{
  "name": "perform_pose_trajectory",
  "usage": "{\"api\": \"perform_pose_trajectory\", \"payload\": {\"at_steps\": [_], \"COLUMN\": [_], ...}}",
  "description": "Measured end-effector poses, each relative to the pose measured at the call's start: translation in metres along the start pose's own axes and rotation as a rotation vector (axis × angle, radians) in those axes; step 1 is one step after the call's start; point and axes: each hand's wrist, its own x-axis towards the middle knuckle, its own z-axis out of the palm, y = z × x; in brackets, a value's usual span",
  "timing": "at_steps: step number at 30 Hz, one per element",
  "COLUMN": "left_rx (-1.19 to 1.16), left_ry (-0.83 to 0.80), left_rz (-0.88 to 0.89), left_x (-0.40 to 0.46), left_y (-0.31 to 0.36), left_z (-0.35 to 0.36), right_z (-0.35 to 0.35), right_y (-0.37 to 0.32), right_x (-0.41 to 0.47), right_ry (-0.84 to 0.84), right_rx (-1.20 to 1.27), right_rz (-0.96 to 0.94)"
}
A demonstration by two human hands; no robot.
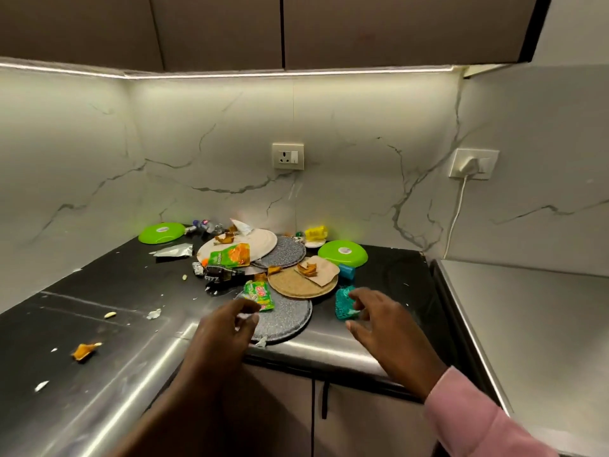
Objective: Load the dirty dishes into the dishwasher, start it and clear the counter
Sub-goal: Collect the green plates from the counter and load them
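The counter (99, 324) is showing a dark, polished stone face, glossy enough to be mirroring the strip light. The wall panels (362, 143) are appearing as smooth, pale veined marble with a soft sheen. The cupboard doors (379, 28) overhead are looking matt brown. Two green plates (342, 253) (161, 232) are reading as shiny plastic. The grey plates (290, 319) are presenting a speckled, stone-like matt finish; the tan plate (296, 285) is looking grainy and dull. The wrappers (230, 255) are gleaming like printed foil, and one silver scrap (173, 250) is glinting like metal film. The sleeve (471, 417) is appearing as soft pink cloth.
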Motion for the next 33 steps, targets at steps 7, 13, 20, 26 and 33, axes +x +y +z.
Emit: {"api": "perform_pose_trajectory", "payload": {"at_steps": [7, 13, 20, 26, 33], "left_rx": [-0.065, -0.075, -0.010, 0.061, 0.136], "left_ry": [0.038, -0.002, -0.188, -0.304, -0.452], "left_rz": [-0.071, -0.238, -0.352, -0.332, -0.394], "left_x": [0.170, 0.281, 0.363, 0.413, 0.442], "left_y": [-0.026, -0.042, -0.072, -0.092, -0.093], "left_z": [0.093, 0.175, 0.253, 0.307, 0.352], "right_z": [0.043, 0.106, 0.146, 0.180, 0.192], "right_y": [0.111, 0.243, 0.278, 0.314, 0.330], "right_x": [0.180, 0.312, 0.380, 0.415, 0.449], "right_ry": [0.016, -0.025, -0.119, -0.111, -0.138], "right_rx": [0.312, 0.445, 0.404, 0.267, 0.263], "right_rz": [0.329, 0.623, 0.745, 0.761, 0.831]}}
